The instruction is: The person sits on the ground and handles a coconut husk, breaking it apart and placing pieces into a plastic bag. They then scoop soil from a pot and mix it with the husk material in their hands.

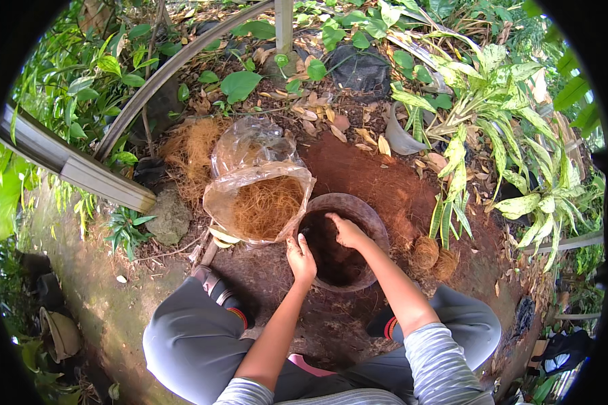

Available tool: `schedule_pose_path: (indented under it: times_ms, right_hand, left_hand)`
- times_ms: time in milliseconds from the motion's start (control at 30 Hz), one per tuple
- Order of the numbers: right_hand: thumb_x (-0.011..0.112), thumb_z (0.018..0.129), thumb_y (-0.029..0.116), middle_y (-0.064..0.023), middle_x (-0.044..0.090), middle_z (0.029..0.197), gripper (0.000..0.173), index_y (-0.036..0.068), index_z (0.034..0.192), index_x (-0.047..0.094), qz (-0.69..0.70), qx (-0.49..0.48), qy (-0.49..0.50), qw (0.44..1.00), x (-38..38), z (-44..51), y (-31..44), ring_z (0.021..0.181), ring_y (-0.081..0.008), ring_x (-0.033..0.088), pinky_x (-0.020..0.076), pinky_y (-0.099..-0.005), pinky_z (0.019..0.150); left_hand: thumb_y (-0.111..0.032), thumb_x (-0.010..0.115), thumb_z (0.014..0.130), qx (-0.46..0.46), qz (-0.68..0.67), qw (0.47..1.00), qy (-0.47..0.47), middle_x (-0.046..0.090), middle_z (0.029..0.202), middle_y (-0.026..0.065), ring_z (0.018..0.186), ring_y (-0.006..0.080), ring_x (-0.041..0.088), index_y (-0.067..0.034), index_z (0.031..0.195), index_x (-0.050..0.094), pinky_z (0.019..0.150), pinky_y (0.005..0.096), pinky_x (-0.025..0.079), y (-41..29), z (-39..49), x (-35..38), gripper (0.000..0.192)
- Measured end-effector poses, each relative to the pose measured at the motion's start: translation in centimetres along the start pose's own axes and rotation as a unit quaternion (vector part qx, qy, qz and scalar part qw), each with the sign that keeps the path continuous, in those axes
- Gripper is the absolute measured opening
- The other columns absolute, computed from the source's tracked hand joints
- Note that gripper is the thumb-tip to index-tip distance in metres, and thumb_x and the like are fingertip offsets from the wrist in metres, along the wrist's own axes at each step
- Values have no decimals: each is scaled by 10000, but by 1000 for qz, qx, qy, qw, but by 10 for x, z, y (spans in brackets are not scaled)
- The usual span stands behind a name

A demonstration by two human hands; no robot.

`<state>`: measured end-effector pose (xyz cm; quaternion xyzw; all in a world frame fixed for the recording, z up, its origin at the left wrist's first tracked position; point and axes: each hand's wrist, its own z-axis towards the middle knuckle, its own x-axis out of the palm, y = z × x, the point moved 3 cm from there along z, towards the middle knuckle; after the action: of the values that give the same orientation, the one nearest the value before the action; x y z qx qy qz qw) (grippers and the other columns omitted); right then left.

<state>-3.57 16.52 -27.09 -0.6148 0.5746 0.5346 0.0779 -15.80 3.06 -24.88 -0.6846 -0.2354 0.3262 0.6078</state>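
Note:
A round pot (376,226) stands on the ground between my legs, with dark brown material (329,258) inside. Over its opening is my right hand (348,231), index finger stretched toward the far inner wall and the other fingers curled; nothing shows in it. My left hand (302,258) is at the pot's left rim, fingers apart, close to the edge of a clear plastic bag (219,207). Whether those fingertips touch the bag or the rim cannot be told. Brown coconut fibre (268,207) fills the bag's mouth, which faces me.
Loose fibre (195,147) is heaped behind the bag, and fibre balls (426,253) lie right of the pot. A rock (169,215) and a metal rail (101,182) are at left. Reddish soil (365,174) spreads behind the pot, with variegated plants (456,147) at right.

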Motion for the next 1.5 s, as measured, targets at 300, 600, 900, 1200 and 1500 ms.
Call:
schedule_pose_path:
  times_ms: [300, 600, 900, 1200, 1500]
  right_hand:
    - [595, 765, -41, -124, 683, 792, 142, 2, 885, 657, 73, -3, -265, 961, -52, -54, 11, 769, -210, 670, 490, -301, 676]
    - [535, 692, -171, -40, 578, 933, 471, 18, 1123, 555, 280, -50, -89, 955, -42, -58, 35, 792, -119, 569, 476, -247, 644]
    - [745, 751, 139, -145, 681, 880, 284, 8, 985, 651, 155, -61, -91, 982, -33, -29, 32, 787, -210, 659, 513, -338, 706]
    - [794, 660, 321, -263, 312, 1441, 852, 61, 1371, 404, -283, -86, 126, 947, 75, 33, 45, 1284, -431, 376, 369, -462, 1028]
    - [777, 671, 299, -261, 317, 1417, 821, 44, 1357, 407, -316, -65, 116, 939, 123, 45, 23, 1210, -446, 437, 412, -472, 966]
  left_hand:
    - [-240, 381, 1001, 36, 48, 996, 70, 449, 1350, 241, 1279, 356, 407, 42, 1351, 380, 1070, 367, 297, -10, 4, -8, 450]
    - [-253, 361, 1006, 106, 12, 982, 156, 426, 1389, 174, 1294, 293, 401, -20, 1383, 348, 1084, 359, 280, -20, 4, 14, 443]
    - [-331, 395, 1000, -10, 3, 997, 73, 549, 1220, 262, 1162, 340, 520, 75, 1274, 458, 997, 354, 368, 23, 27, 0, 493]
    - [-260, 407, 998, -59, -23, 995, 81, 565, 1184, 253, 1118, 348, 540, 63, 1249, 475, 956, 385, 390, 9, 30, 4, 414]
    - [-251, 410, 995, 1, 23, 1000, 17, 598, 1095, 279, 1011, 407, 579, 51, 1240, 487, 888, 409, 431, -5, 30, 8, 396]
